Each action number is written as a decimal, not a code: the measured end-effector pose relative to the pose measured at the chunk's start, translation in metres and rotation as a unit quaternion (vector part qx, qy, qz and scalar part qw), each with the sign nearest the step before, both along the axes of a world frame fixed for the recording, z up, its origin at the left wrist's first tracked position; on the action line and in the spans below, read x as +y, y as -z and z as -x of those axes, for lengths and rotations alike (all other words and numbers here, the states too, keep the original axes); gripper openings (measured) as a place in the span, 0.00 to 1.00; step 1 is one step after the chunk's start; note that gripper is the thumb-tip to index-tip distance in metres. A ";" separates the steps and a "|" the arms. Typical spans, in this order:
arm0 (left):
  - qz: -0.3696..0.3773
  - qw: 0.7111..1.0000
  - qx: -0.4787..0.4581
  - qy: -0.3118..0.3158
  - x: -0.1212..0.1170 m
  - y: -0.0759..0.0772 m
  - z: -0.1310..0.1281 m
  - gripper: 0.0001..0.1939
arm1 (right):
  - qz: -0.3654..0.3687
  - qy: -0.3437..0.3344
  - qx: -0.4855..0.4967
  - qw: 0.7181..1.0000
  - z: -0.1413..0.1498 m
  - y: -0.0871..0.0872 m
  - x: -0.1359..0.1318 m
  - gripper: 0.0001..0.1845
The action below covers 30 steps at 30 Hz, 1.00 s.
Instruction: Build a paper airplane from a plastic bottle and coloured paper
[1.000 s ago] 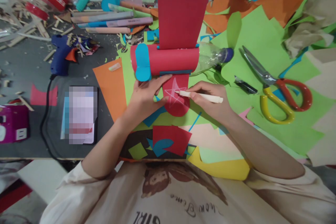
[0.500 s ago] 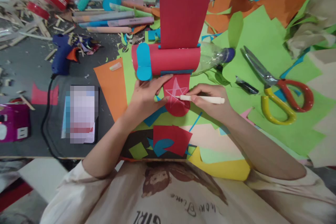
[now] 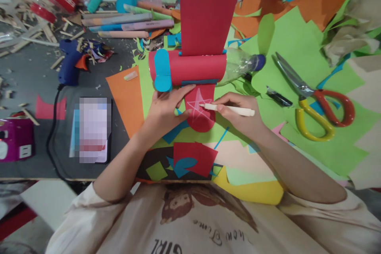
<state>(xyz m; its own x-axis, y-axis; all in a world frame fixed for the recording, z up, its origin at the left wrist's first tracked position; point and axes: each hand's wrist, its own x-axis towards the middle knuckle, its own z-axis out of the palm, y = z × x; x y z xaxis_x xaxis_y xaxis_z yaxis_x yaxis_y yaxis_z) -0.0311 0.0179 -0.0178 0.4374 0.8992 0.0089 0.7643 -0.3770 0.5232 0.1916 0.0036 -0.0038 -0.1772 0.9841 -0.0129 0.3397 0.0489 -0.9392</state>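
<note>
A plastic bottle (image 3: 236, 63) wrapped in red paper lies sideways before me, with a long red paper wing (image 3: 208, 12) reaching away. On the near side a shorter, round-ended red wing (image 3: 203, 125) bears a star in pale lines. My right hand (image 3: 242, 115) grips a white marker (image 3: 238, 110), its tip on the star. Against the left edge of the short wing rests my left hand (image 3: 168, 107), thumb and fingers apart, holding it down. A blue paper strip (image 3: 163, 69) bands the bottle's left end.
Right of the bottle lie scissors (image 3: 309, 91) on green paper (image 3: 285, 39). To the left are a blue glue gun (image 3: 70, 61) with its cord and a phone (image 3: 93, 129). Several markers (image 3: 131, 25) lie behind. Paper scraps (image 3: 195, 156) cover the near edge.
The marker tip has shifted slightly up within the star, and the marker slants a little more. My left hand stays in the same place.
</note>
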 end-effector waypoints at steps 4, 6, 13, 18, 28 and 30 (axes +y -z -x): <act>-0.006 1.000 0.000 0.003 0.000 0.000 0.000 0.27 | -0.015 0.003 0.008 1.000 0.000 0.002 -0.001 0.05; -0.009 1.000 -0.001 0.004 -0.001 0.000 0.000 0.27 | -0.019 0.007 0.011 1.000 0.000 0.002 -0.001 0.05; 0.000 1.000 0.003 -0.003 0.000 0.000 -0.001 0.26 | -0.028 0.013 0.004 1.000 0.000 0.001 -0.001 0.06; 0.006 1.000 0.009 -0.006 -0.001 -0.001 -0.001 0.27 | -0.017 -0.008 0.005 1.000 0.000 0.002 -0.001 0.06; 0.013 1.000 0.014 -0.008 0.000 -0.001 -0.001 0.27 | -0.014 0.048 0.003 0.999 0.000 -0.003 0.001 0.06; 0.010 1.000 0.011 -0.008 0.000 0.000 -0.001 0.27 | -0.011 0.044 -0.002 0.999 0.000 -0.003 0.002 0.05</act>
<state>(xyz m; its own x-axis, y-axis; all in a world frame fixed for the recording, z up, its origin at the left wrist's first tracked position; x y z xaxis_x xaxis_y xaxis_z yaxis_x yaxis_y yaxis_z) -0.0303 0.0182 -0.0174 0.4223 0.9063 -0.0192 0.7820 -0.3535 0.5133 0.1916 0.0052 -0.0012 -0.0906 0.9958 0.0083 0.3478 0.0395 -0.9367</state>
